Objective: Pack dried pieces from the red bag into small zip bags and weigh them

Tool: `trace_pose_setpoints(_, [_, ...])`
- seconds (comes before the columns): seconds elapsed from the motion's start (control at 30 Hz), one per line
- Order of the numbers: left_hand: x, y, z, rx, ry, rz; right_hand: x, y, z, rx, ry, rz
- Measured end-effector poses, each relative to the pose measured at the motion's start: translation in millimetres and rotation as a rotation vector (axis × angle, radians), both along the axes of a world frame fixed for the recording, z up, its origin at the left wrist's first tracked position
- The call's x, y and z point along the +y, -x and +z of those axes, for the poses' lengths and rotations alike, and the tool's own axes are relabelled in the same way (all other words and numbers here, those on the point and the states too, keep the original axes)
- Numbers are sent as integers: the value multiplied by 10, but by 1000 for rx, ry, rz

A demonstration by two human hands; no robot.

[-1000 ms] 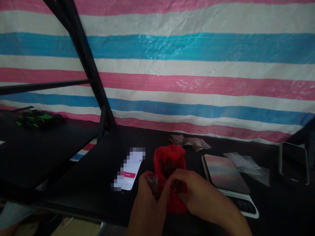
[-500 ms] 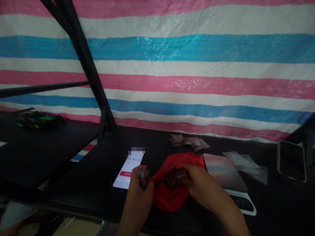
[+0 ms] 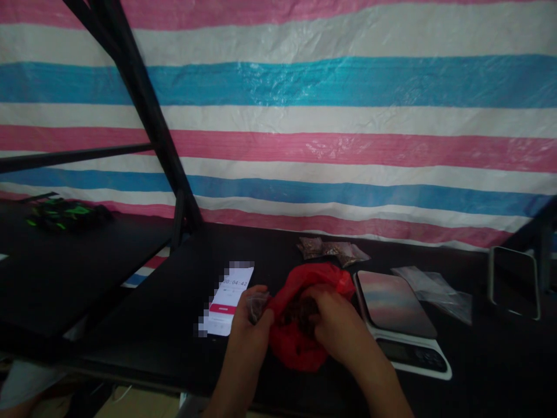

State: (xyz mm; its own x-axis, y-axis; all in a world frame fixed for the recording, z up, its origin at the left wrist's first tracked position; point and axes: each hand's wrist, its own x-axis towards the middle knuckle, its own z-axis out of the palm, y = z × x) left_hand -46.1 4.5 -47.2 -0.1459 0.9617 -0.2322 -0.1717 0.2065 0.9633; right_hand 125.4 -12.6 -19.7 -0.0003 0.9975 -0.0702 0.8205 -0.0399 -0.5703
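An opened red plastic bag lies on the black table between my hands, with small dark brown pieces inside. My left hand is closed on a small clear plastic bag, and its thumb is at the red bag's left rim. Inside the mouth of the red bag, my right hand has its fingers curled into the brown pieces; the fingertips are partly hidden. Just right of the bag is a kitchen scale with a bare metal plate.
Small filled bags lie behind the red bag. Flat clear bags are right of the scale, near a dark-screened phone. A lit phone shows a timer at left. A black frame post rises before striped sheeting.
My right hand has moved left and deeper into the red bag. The bag's right side has drawn back, uncovering more of the scale. My left hand keeps its grip.
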Motion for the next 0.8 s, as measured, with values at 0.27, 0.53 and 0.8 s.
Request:
trace_pose_setpoints(0.27, [30,-89,87,-235,92,29,52,-57,-79,324,-6,31])
trace_pose_setpoints(0.53, [98,-59,-89,-85,-41,-71,70,-39,-93,462,-12,44])
trace_pose_setpoints(0.8, [137,23,-99,228,-342,-42,130,-227,-184,615,-35,57])
